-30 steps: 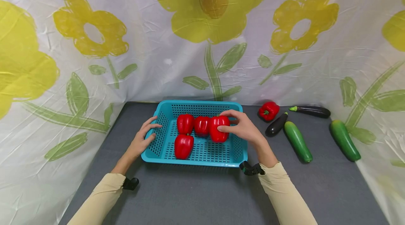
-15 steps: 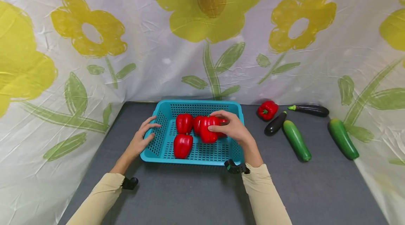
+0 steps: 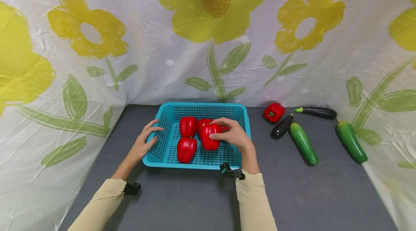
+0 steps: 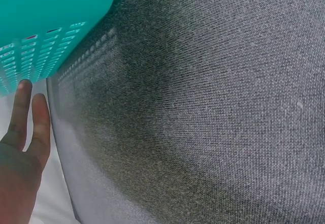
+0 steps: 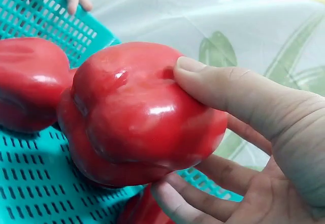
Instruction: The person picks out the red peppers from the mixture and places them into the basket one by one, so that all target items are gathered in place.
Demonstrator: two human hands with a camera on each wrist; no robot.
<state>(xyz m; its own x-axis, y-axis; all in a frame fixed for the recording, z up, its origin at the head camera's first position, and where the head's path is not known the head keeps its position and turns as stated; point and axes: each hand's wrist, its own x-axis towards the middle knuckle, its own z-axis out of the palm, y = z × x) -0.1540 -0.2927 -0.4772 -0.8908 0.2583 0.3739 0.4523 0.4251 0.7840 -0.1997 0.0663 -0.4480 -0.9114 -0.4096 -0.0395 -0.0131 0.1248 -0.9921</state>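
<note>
My right hand [image 3: 234,134] holds a glossy red bell pepper [image 3: 210,138] low in a turquoise slotted basket [image 3: 195,166]. In the right wrist view, the thumb presses one side of that bell pepper [image 5: 147,112] and fingers curl round beneath it. Two more red peppers lie at its left, a back one [image 3: 187,126] and a front one [image 3: 186,150]. Behind the hand, another red pepper [image 3: 202,124] is partly covered, with more red showing beside the fingers. At the basket's left end my left hand [image 3: 142,144] rests, fingers extended against the rim and outer wall.
On the grey table [image 3: 292,195], right of the basket, lie a red pepper [image 3: 273,112], a short eggplant [image 3: 281,127], a long eggplant [image 3: 318,112] and two zucchini, one nearer [image 3: 304,144] and one farther right [image 3: 351,142]. A flowered curtain [image 3: 136,79] hangs behind.
My right hand has moved left within the basket with the bell pepper, bringing it close to the front left pepper. The left hand has kept its place at the basket's left end.
</note>
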